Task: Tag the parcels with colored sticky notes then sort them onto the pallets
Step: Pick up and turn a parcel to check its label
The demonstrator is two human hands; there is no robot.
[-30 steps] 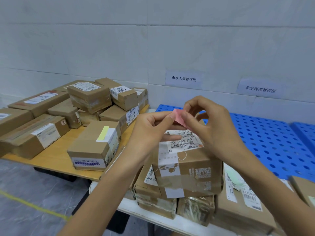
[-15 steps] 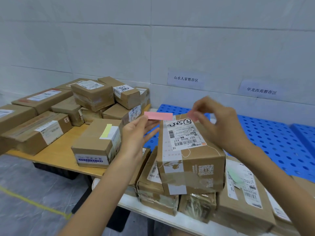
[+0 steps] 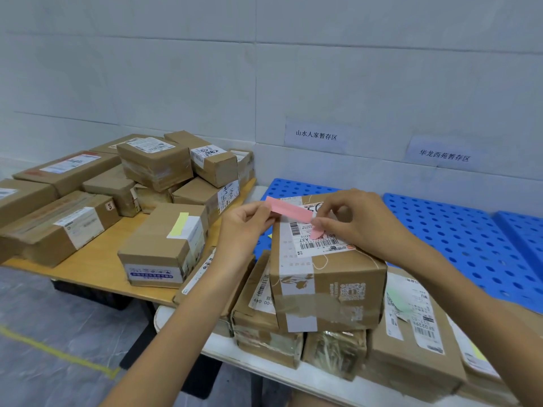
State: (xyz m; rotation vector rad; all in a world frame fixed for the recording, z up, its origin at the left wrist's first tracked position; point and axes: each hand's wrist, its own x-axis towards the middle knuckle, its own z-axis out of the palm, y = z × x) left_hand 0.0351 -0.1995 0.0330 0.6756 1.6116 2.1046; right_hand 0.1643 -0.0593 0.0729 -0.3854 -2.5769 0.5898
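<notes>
A brown parcel (image 3: pixel 323 277) with a white barcode label tops a stack of parcels on a white table. My left hand (image 3: pixel 244 227) pinches the left end of a pink sticky note (image 3: pixel 289 210), held flat just over the parcel's far top edge. My right hand (image 3: pixel 361 221) hovers over the label, its thumb and forefinger at the note's right end pinching a small pink sticky pad (image 3: pixel 317 232). Behind the parcel lies a blue perforated pallet (image 3: pixel 455 230). To the left, a wooden pallet (image 3: pixel 97 265) carries several parcels.
A box with a yellow note (image 3: pixel 179 224) stands at the wooden pallet's front. A parcel with a green note (image 3: pixel 398 301) lies at right in the stack. Two paper signs (image 3: pixel 316 135) hang on the wall. A yellow line (image 3: pixel 58 352) marks the grey floor.
My hands pulled apart with the pink note in the left one. Now the left hand has brought the note over the parcel's top and the right hand has closed in on its right end.
</notes>
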